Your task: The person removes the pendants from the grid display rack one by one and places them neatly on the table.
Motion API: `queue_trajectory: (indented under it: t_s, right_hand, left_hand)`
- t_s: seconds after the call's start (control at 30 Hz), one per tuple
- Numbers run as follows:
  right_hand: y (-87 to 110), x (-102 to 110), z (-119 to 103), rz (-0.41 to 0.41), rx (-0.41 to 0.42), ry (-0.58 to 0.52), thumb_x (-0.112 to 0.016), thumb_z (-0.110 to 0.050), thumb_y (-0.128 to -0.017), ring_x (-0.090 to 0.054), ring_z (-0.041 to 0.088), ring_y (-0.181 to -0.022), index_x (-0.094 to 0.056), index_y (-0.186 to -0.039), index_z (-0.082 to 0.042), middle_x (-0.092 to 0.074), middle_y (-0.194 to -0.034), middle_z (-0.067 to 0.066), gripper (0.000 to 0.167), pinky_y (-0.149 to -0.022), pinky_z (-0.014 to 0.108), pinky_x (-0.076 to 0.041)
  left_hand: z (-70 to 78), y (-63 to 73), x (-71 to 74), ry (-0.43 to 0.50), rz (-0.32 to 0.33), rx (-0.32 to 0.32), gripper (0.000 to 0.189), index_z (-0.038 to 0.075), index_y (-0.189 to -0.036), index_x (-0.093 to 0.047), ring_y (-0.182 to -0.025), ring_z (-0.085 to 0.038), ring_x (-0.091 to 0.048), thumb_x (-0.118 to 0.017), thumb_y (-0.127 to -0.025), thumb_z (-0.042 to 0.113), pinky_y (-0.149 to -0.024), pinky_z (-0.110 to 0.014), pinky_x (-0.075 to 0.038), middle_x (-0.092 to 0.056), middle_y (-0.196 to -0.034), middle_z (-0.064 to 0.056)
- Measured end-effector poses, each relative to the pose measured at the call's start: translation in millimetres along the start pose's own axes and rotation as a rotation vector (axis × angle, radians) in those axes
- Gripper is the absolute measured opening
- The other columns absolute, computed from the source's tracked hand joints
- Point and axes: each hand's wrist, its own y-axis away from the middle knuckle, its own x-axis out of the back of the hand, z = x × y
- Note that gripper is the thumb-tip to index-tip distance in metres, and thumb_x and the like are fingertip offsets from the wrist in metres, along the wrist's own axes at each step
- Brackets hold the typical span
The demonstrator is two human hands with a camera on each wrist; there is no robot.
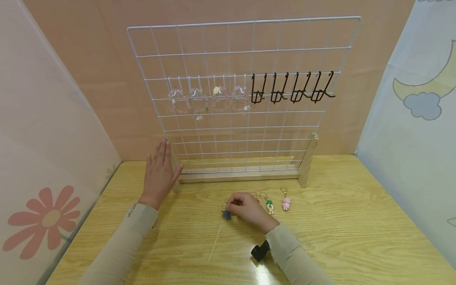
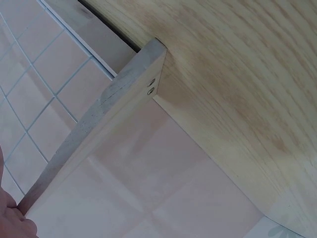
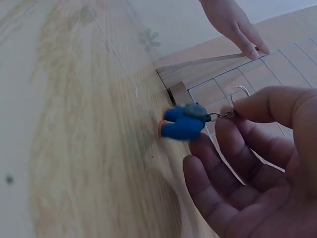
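My right hand (image 1: 252, 210) pinches a keychain with a small blue figure (image 3: 182, 124) by its chain, between thumb and forefinger, just over the table. Its metal ring (image 3: 241, 89) sticks out above the fingertips in the right wrist view. My left hand (image 1: 158, 174) rests with straight fingers against the left wooden post (image 2: 99, 111) of the stand, the thumb held apart. That post carries one side of a white wire grid (image 1: 231, 51). Close to the right hand lie a keychain with a green and white figure (image 1: 269, 206) and another, red one mostly hidden behind the hand.
A pink keychain (image 1: 286, 204) lies farther right. White hooks with beaded bracelets (image 1: 221, 99) hang on the grid's left half, several black hooks (image 1: 278, 91) on its right. A black object (image 1: 260, 251) shows at the right wrist. Printed cloth walls (image 1: 53, 118) flank the table (image 1: 356, 229).
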Motion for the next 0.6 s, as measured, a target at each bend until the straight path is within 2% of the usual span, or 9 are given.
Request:
queue_trajectory:
  t_s: [0.2, 0.43, 0.6]
  right_hand:
    - [-2.0, 1, 0, -0.038, 0.042, 0.114, -0.063, -0.014, -0.101, -0.062, 0.012, -0.081, -0.072, -0.097, -0.006, -0.069, -0.091, 0.0, 0.013, -0.074, 0.028, -0.052]
    - [-9.9, -1, -1, 0.015, 0.026, 0.251, -0.063, -0.011, -0.1, -0.057, 0.01, -0.075, -0.072, -0.093, -0.011, -0.067, -0.086, -0.005, 0.011, -0.069, 0.027, -0.049]
    - [-16.2, -2, -2, 0.05, -0.004, 0.311, -0.064, -0.009, -0.097, -0.054, 0.011, -0.071, -0.072, -0.091, -0.009, -0.064, -0.082, -0.005, 0.01, -0.065, 0.028, -0.048]
  left_hand:
    - [0.8, -0.3, 0.9, 0.001, -0.008, 0.005, 0.089, -0.002, -0.161, -0.003, -0.156, -0.033, -0.005, -0.057, -0.104, 0.039, -0.12, -0.064, -0.01, -0.004, -0.169, -0.018]
    - [0.2, -0.1, 0.8, -0.006, -0.012, 0.006, 0.089, -0.002, -0.161, -0.003, -0.156, -0.033, -0.004, -0.057, -0.104, 0.04, -0.12, -0.064, -0.011, -0.003, -0.169, -0.018]
    - [0.8, -0.7, 1.6, -0.003, -0.019, 0.008, 0.089, -0.002, -0.161, -0.003, -0.156, -0.035, -0.005, -0.057, -0.104, 0.04, -0.121, -0.062, -0.008, -0.003, -0.169, -0.019]
